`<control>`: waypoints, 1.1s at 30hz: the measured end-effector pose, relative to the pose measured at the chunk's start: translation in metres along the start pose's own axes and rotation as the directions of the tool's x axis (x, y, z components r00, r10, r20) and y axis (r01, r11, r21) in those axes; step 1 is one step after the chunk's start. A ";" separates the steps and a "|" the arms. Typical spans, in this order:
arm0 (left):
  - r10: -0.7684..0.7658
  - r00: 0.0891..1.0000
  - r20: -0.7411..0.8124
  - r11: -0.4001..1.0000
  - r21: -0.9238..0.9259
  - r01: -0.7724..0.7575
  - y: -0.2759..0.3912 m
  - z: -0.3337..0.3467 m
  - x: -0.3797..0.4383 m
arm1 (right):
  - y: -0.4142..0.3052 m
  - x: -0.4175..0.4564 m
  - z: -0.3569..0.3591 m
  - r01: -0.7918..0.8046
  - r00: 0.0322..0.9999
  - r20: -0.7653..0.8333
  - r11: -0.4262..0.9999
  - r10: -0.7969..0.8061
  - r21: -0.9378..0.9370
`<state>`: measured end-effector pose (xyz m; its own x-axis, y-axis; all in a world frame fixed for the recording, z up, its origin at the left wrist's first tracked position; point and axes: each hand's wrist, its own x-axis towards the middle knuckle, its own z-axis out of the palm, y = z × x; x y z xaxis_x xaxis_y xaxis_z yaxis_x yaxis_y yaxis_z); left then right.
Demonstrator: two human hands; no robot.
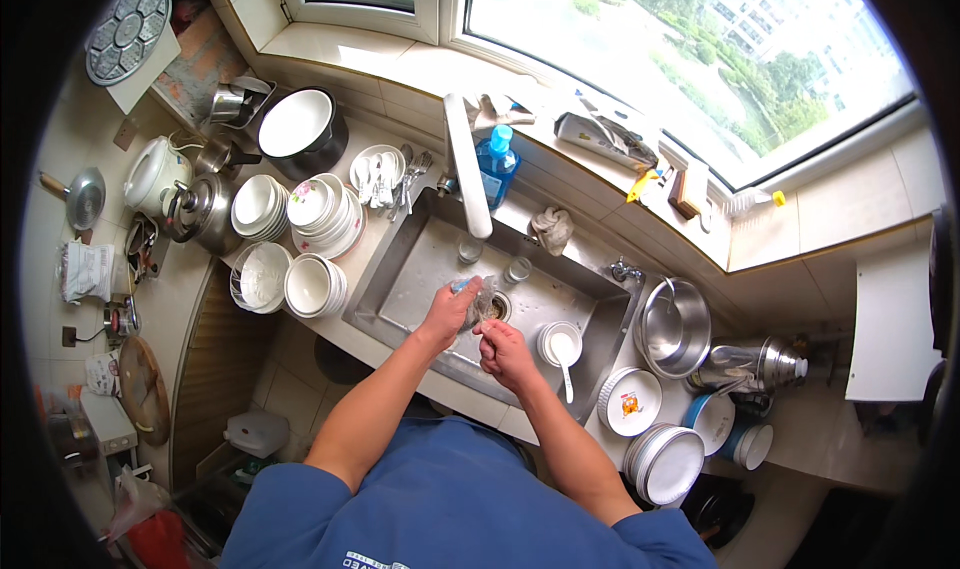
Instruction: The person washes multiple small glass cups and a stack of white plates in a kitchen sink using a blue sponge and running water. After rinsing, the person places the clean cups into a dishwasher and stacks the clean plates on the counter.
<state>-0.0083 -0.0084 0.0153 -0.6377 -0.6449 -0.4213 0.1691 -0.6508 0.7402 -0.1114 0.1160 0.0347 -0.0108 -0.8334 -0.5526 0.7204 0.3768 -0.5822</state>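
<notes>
Over the stainless steel sink, my left hand grips a clear crumpled plastic bag with a bit of blue on it. The fingers of my right hand pinch the lower right end of this bag. Beneath the bag, the sink drain partly shows, with bits of something brownish in it. Two small glasses stand in the sink behind my hands. To the right, small white bowls are stacked in the sink, with a white spoon on top.
A faucet reaches over the sink from behind, beside a blue detergent bottle. White bowls and a black pot crowd the left counter. Stacked plates and a steel basin stand to the right. A rag lies on the back rim.
</notes>
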 end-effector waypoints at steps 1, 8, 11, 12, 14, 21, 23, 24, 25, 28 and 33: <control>-0.010 1.000 -0.021 1.000 0.003 0.010 -0.006 0.000 0.000 | -0.001 -0.009 -0.001 -0.016 1.000 0.014 1.000 0.016 0.011; -0.133 0.978 0.161 0.975 0.201 0.100 -0.008 0.005 -0.029 | -0.039 -0.056 -0.043 -0.288 0.947 0.098 0.945 0.305 -0.156; -0.135 0.972 0.190 0.928 0.368 0.057 -0.002 0.011 -0.034 | -0.047 -0.068 -0.034 -0.225 0.974 -0.065 0.908 0.216 -0.354; -0.094 0.979 0.181 0.897 0.442 0.005 -0.003 0.012 -0.033 | -0.047 -0.069 -0.030 -0.192 0.981 -0.122 0.879 0.154 -0.436; 0.002 0.993 0.115 0.783 0.618 -0.073 -0.007 0.007 -0.027 | -0.043 -0.068 -0.021 -0.161 0.973 -0.230 0.811 0.033 -0.562; 0.009 0.999 -0.041 0.993 0.116 -0.004 -0.011 -0.030 -0.036 | -0.024 -0.065 0.021 -0.092 0.961 -0.235 0.632 -0.146 -0.770; -0.048 0.998 -0.038 0.991 -0.124 0.043 -0.007 -0.052 -0.046 | -0.035 -0.073 0.038 -0.128 0.982 -0.180 0.484 -0.062 -0.866; -0.056 0.998 -0.020 0.992 -0.116 0.054 -0.002 -0.061 -0.048 | -0.033 -0.074 0.042 -0.060 0.975 -0.147 0.437 -0.169 -0.897; -0.065 0.998 -0.003 0.992 -0.108 0.064 0.004 -0.069 -0.050 | -0.030 -0.074 0.044 -0.039 0.968 -0.145 0.442 -0.207 -0.896; -0.048 0.999 0.021 0.986 -0.158 0.051 0.008 -0.080 -0.055 | -0.011 -0.062 0.040 0.062 0.920 -0.121 0.445 -0.372 -0.893; -0.029 0.956 0.291 0.919 -0.368 0.140 0.023 -0.076 -0.062 | 0.022 -0.037 0.048 0.124 0.793 -0.103 0.324 -0.600 -0.938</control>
<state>0.0925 -0.0137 0.0186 -0.8334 -0.4814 -0.2715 0.3429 -0.8357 0.4291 -0.0618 0.1355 0.0709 -0.5121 -0.8457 -0.1502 -0.4180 0.3982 -0.8165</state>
